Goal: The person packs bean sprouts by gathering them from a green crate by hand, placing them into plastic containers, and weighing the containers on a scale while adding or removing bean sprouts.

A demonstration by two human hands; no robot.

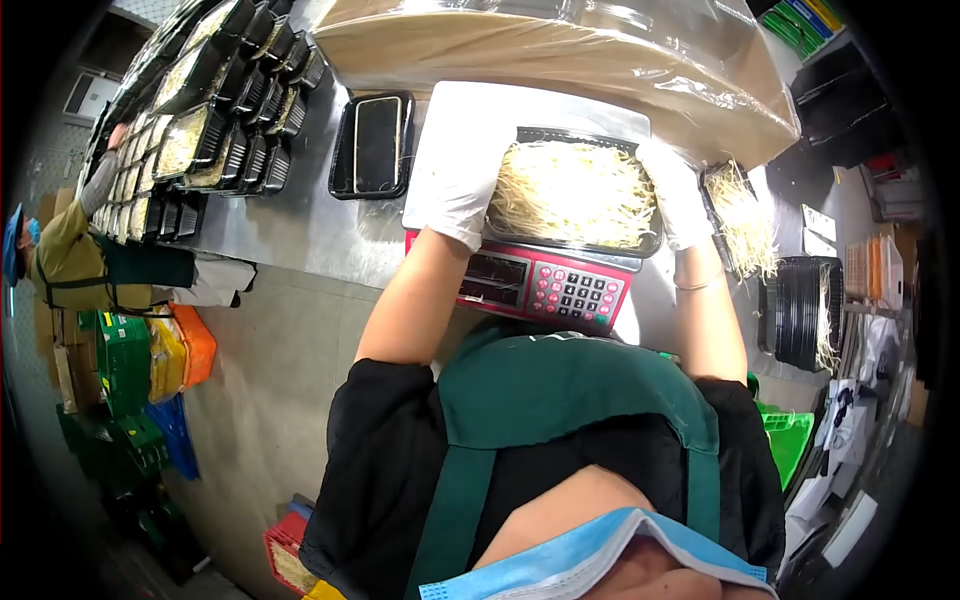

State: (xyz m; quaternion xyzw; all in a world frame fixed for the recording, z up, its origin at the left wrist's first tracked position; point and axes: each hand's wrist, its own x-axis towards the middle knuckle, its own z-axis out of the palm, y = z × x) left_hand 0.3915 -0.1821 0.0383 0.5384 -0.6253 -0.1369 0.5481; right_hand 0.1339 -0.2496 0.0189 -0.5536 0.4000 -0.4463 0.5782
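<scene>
A black tray heaped with pale bean sprouts (575, 192) rests over a scale with a red keypad panel (575, 293). My left hand (467, 185), in a white glove, is at the tray's left edge. At the right edge is my right hand (677, 193), also gloved. Glare washes out the fingers of both hands, so their grip cannot be made out. Just right of my right hand, a second black tray (738, 220) has sprouts spilling over its side.
Filled black trays (190, 140) are stacked at the left, near a person (75, 250) in a blue hat. A phone (378, 145) lies in a black tray. Plastic-wrapped boxes (560, 55) stand behind the scale. Nested empty trays (800, 312) sit at the right.
</scene>
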